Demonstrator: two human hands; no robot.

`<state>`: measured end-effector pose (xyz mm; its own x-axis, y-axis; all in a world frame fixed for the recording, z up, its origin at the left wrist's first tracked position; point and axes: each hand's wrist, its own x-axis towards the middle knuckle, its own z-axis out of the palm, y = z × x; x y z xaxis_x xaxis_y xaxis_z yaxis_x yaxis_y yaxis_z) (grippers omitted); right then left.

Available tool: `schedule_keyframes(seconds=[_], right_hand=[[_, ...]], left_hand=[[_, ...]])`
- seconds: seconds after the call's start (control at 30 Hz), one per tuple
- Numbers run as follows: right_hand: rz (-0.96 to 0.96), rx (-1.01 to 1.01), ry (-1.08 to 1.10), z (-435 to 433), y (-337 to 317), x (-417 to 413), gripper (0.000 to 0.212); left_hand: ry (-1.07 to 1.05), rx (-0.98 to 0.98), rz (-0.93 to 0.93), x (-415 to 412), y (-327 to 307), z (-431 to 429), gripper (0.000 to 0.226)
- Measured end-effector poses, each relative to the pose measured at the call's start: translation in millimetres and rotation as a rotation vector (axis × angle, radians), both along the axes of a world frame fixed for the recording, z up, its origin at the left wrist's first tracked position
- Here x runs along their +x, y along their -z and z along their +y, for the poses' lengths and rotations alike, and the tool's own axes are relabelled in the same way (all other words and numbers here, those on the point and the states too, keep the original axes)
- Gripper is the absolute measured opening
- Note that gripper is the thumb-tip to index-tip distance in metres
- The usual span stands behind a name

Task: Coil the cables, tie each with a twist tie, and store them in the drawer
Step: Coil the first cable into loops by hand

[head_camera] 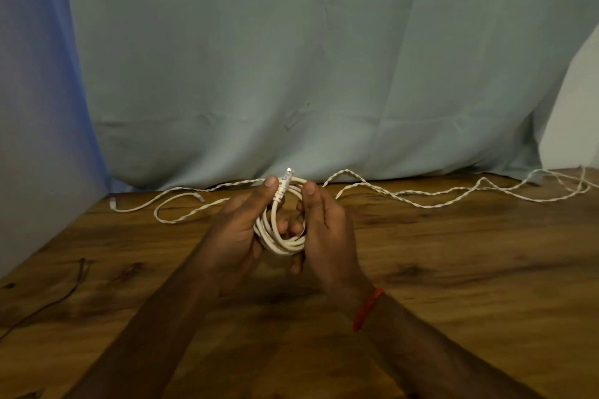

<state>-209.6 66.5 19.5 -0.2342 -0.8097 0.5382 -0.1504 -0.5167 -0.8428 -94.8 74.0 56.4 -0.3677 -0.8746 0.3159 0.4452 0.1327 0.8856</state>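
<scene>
A: Left to right, quick?
B: Thin dark wire [77,272] by the surface [453,285] left edge. Twisted cable [418,205] loose along the back edge. Above mid-surface, left hand [240,223] curls round the coiled cable [278,238], thumb by its plug [287,176]. Right hand [324,227] fingers hook through the loops.
A: Risk?
B: No tie on it, none in view. Freeing either hand to fetch one likely lets the loops spring open.
</scene>
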Motion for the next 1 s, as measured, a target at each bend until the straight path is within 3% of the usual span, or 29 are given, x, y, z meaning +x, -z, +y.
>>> schedule_keyframes(seconds=[0.3, 0.43, 0.6, 0.83, 1.0], right_hand=[[0.104, -0.058, 0.039, -0.4, -3.1, -8.4, 0.025], [0.167, -0.046, -0.115, 1.5, -17.1, -19.4, 0.021], [0.289, 0.118, -0.281, -2.3, -33.7, -35.9, 0.03], [-0.097, 0.283, -0.45, 0.6, -32.9, -31.7, 0.032], [-0.013, 0.314, -0.501, -0.8, -40.5, -42.9, 0.027]], left_hand=[[-0.142, 0.054, 0.053, -6.5, 15.3, -9.6, 0.05], [-0.231, 0.002, 0.067, -0.5, 17.1, -19.1, 0.047], [-0.372, -0.006, 0.05, 2.8, 12.7, -24.1, 0.048], [-0.361, -0.009, 0.181, 8.1, 6.0, -21.3, 0.046], [-0.367, 0.031, 0.31, 13.5, 2.1, -24.8, 0.048]])
